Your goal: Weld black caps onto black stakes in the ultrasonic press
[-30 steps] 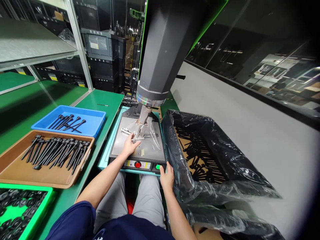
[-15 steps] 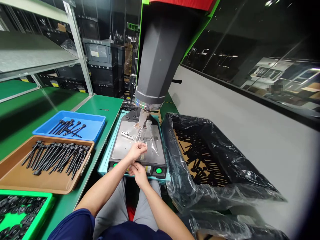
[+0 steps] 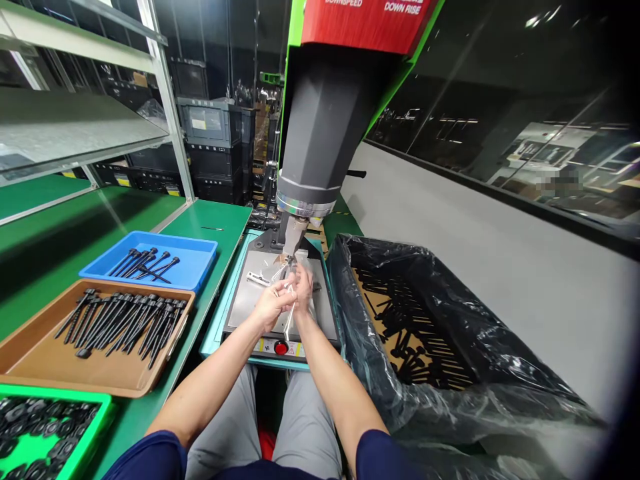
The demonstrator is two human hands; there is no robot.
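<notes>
A pale, thin strip point(image 3: 289, 323) hangs between the person's two hands, over the front part of a grey metal plate point(image 3: 241, 307) and below the machine's pointed metal tip point(image 3: 295, 235). Its upper end is lost among the fingers. The left hand point(image 3: 271, 307) has its thumb and fingertips drawn together, pinching the strip near its top. The right hand point(image 3: 303, 287) is just beside it, fingers bent and raised close under the tip; they are blurred, so whether they grip anything cannot be told.

On the plate, to the left of the hands, lies a slotted metal bracket point(image 3: 259, 279). A red button point(image 3: 281, 348) sits on the plate's front edge, beneath the strip. Above the hands, the dark grey machine housing point(image 3: 323, 127) narrows down to the tip, under a red panel with white lettering point(image 3: 365, 27).

To the left, on a green bench point(image 3: 230, 215), a blue tray point(image 3: 200, 263) holds a few black long-stemmed parts, and a brown tray point(image 3: 40, 367) in front of it holds many more. Nearest the person, a bright green tray point(image 3: 104, 410) contains black round pieces. To the right of the machine stands a bin lined with black plastic point(image 3: 346, 320), with dark stemmed parts lying over brown cardboard inside.
</notes>
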